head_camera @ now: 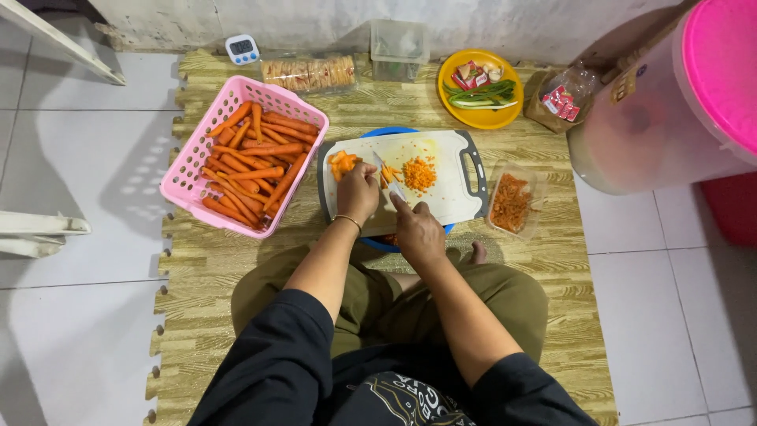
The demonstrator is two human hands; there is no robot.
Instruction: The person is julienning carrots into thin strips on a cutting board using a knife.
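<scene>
Wood-pattern foam mat (236, 284) over white floor tiles; person seated on it, legs folded, lower centre of frame.

Nearest: both forearms reach up-frame to a white cutting board (441, 197) at centre, set on a blue round base.

Right hand (418, 230) clenched around a knife (391, 183); index finger along the spine. Blade long axis runs up-left from that hand, tip toward upper left of the board.

Left hand (357, 192) curled down, pinning carrot pieces (342, 164) at the board's left end. Left hand is the nearer one; pieces lie just up-left of it, touching the fingers. Blade sits just right of the left hand.

Diced carrot pile (419, 173) right of the blade.

Left of board: pink basket (183, 177) of whole carrots (256, 162), long axes mostly diagonal. Right: clear tub (512, 203) of orange shreds.

Far: yellow plate (479, 117), small white timer (241, 49).
</scene>
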